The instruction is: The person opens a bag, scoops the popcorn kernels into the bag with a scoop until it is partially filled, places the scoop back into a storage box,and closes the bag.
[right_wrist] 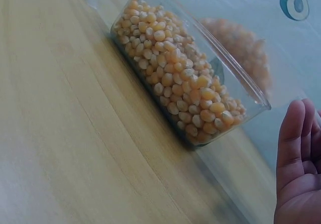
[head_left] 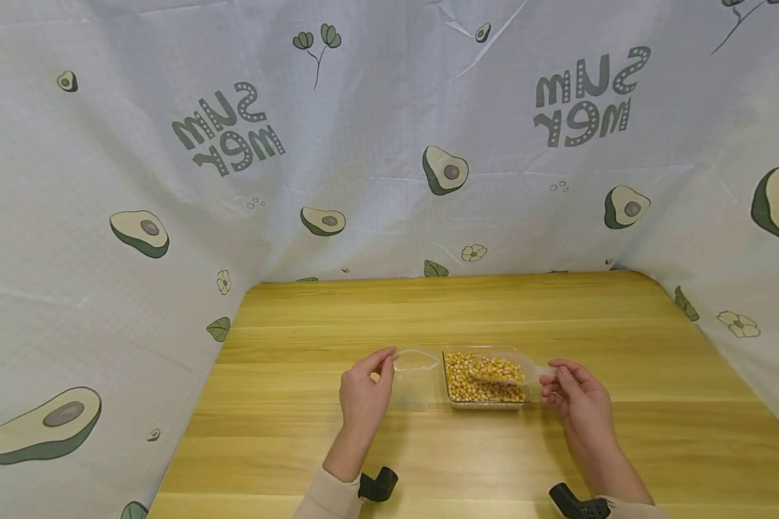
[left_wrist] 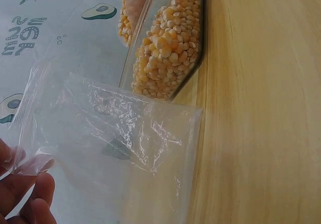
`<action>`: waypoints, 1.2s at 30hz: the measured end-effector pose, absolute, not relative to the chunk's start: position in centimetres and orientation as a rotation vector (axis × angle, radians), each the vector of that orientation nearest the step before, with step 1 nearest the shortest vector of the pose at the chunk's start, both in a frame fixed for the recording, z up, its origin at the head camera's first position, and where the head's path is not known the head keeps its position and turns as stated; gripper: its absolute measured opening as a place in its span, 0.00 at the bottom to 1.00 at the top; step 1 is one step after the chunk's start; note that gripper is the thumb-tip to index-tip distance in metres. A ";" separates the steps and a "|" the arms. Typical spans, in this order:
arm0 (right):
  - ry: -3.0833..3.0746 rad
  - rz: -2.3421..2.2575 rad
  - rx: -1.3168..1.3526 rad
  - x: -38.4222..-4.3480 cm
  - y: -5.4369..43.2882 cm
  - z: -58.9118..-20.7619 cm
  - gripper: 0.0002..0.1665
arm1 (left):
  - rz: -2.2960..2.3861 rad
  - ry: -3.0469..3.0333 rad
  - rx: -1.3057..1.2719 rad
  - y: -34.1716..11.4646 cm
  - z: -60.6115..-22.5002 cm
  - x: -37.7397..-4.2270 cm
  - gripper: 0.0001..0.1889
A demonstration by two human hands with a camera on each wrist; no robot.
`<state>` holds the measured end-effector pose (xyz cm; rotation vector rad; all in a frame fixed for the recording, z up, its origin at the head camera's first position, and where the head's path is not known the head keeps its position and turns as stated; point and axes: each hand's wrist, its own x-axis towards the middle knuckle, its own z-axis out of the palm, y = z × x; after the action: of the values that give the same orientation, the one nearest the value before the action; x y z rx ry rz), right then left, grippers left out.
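Observation:
My left hand pinches the rim of a clear plastic zip bag; its mouth gapes and I see no kernels inside. In the left wrist view the bag hangs down beside the container. A clear rectangular container holds yellow corn kernels. My right hand grips the handle of a translucent scoop, which is heaped with kernels and held above the container. Seen from the right wrist, the loaded scoop shows cloudy behind the container's wall.
All of this is on a wooden table. A pale curtain printed with avocados and lettering surrounds the back and sides. Black wrist devices sit on both forearms.

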<state>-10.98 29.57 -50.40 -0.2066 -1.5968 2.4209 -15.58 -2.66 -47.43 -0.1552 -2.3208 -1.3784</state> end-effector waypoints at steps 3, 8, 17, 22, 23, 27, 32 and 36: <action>-1.591 2.420 -0.202 -10.9 29.7 -50.3 0.10 | -1.374 -2.318 -0.165 -2.6 -47.3 -15.6 0.08; -1.561 2.445 -0.183 -10.8 29.7 -50.0 0.10 | -1.393 -2.318 -0.168 -2.6 -47.4 -15.5 0.09; -1.554 2.452 -0.175 -10.6 29.5 -49.9 0.10 | -1.408 -2.307 -0.175 -2.5 -47.5 -15.5 0.09; -1.563 2.439 -0.199 -10.5 29.3 -49.7 0.10 | -1.416 -2.302 -0.178 -2.5 -47.5 -15.5 0.09; -1.560 2.438 -0.202 -10.5 29.3 -49.7 0.10 | -1.420 -2.300 -0.179 -2.5 -47.5 -15.5 0.09; -1.544 2.444 -0.177 -10.6 29.2 -49.5 0.10 | -1.428 -2.298 -0.178 -2.5 -47.6 -15.5 0.09; -1.536 2.449 -0.133 -10.6 28.8 -48.8 0.11 | -1.424 -2.298 -0.170 -2.5 -47.7 -15.5 0.08; -1.520 2.466 -0.091 -10.7 28.2 -47.9 0.10 | -1.427 -2.294 -0.172 -2.4 -47.8 -15.6 0.08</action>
<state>-10.70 28.21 -47.88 -0.0911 -1.5197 2.4657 -15.58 -2.40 -47.80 -0.1724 -2.2941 -1.4274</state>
